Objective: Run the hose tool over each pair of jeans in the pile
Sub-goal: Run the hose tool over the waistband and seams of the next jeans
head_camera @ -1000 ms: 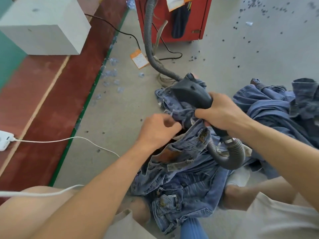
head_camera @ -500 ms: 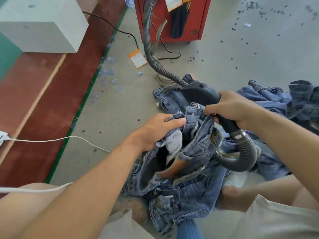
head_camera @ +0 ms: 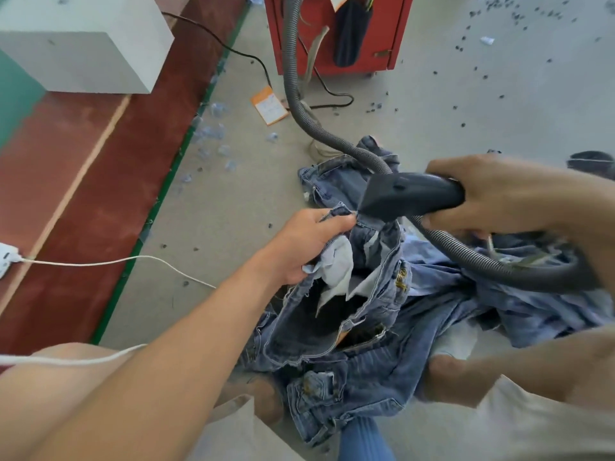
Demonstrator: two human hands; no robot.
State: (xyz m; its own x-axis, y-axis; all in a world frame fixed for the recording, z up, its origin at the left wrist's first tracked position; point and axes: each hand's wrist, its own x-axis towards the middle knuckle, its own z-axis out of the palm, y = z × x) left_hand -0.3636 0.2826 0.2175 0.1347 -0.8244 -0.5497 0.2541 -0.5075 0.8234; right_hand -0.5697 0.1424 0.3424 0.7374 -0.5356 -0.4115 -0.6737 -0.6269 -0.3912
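no legible text; orange tag (head_camera: 269,105) print blurred

- Left hand (head_camera: 304,244) reaches toward 1 o'clock on a bare, nearly straight forearm; its grip pinches the jeans (head_camera: 336,314) waistband, thumb on top.
- Right hand (head_camera: 499,194) enters from 3 o'clock, fingers curled round the hose tool (head_camera: 407,194) handle, wrist raised above the left hand.
- Bare knees show at 6 o'clock.

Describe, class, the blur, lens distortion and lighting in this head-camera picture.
Head view: the right hand and the hose under it are motion-blurred; the left hand on the jeans is sharper; the wide lens bows the red cabinet; lighting is soft, without hard shadows.
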